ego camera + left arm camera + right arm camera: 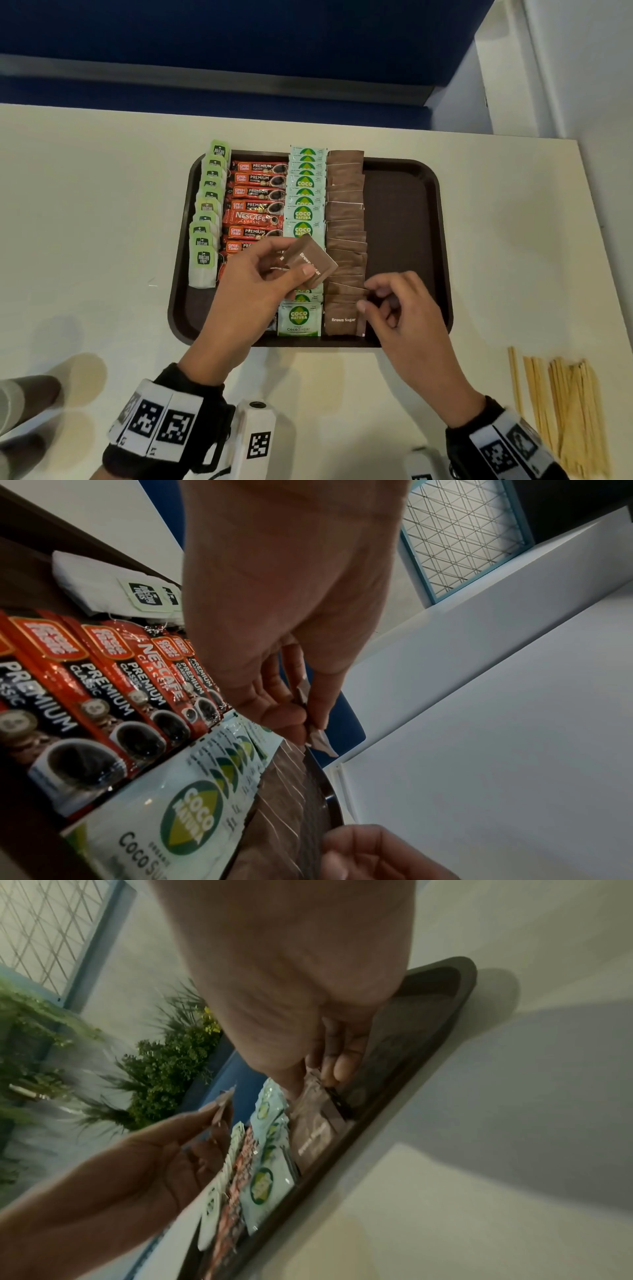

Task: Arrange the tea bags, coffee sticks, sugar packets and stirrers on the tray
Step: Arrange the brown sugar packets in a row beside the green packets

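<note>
On the dark brown tray, four neat columns are filling the left and middle: tea bags overlapping along the left rim, red coffee sticks beside them, pale green Coco Natura sugar packets, then a shingled run of brown sugar packets. Each column is lying front-over-back so that labels are showing, which looks like the reason for the careful overlap. The left hand is hovering over the coffee and coco columns, thumb and fingers pinching a small stack of loose brown sugar packets, apparently serving as a supply for the other hand. The right hand is working at the near end of the brown column, its fingers curled and its thumb and forefinger touching the right edge of the nearest packet, probably seating or squaring it; whether it is actually nipping that edge I cannot tell. The tray's right strip is showing bare, likely being saved for the wooden stirrers, which are lying in a loose bundle off the tray at the near right. Everything is sitting on a cream tabletop backed by a blue partition; the wrist views are showing white walls, a wire-mesh window and green plants.
</note>
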{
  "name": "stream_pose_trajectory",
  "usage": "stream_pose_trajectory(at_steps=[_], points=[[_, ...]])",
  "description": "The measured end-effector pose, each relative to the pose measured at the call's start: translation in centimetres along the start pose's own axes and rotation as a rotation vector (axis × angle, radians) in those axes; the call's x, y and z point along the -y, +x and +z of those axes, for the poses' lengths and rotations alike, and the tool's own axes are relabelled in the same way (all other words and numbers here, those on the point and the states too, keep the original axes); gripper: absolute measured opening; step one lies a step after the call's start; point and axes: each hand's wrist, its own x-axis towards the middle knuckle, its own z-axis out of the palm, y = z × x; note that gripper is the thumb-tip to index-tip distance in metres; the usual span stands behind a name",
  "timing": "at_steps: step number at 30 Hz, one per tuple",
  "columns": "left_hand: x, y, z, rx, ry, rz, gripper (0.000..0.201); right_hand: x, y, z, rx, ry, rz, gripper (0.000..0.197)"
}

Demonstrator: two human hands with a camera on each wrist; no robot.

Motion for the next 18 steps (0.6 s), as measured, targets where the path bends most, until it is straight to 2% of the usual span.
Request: stream_pose_trajectory(at_steps=[3,6,9,11,14,18], points=[[0.0,-0.3,0.2,0.062,0.002,-0.018,0.034,1.7,0.7,-1.1,-0.02,0.233,0.086,0.015],[-0.4,-0.8,0.6,0.169,0.008,-0.024,0.036,3.7,1.5,-2.3,0.091,0.431,0.141,0.021],[-0.6,-1.0,1.1,0.226,-0.011,-0.02,0.038,4.8,2.3,-2.7,0.177,0.439,0.111,0.02],[-0.7,-1.0,1.4,0.222,-0.043,-0.036,0.037,5.0,2.5,-2.6,0.173,0.414,0.107,0.013],[-0.5,-1.1,1.4,0.232,-0.011,-0.046,0.031,4.7,2.5,-2.5,0.113,0.506,0.176,0.007],[0.0,-0.9,1.1,0.085,0.043,-0.022,0.018,4.3,2.1,-2.6,0.122,0.596,0.286,0.009]])
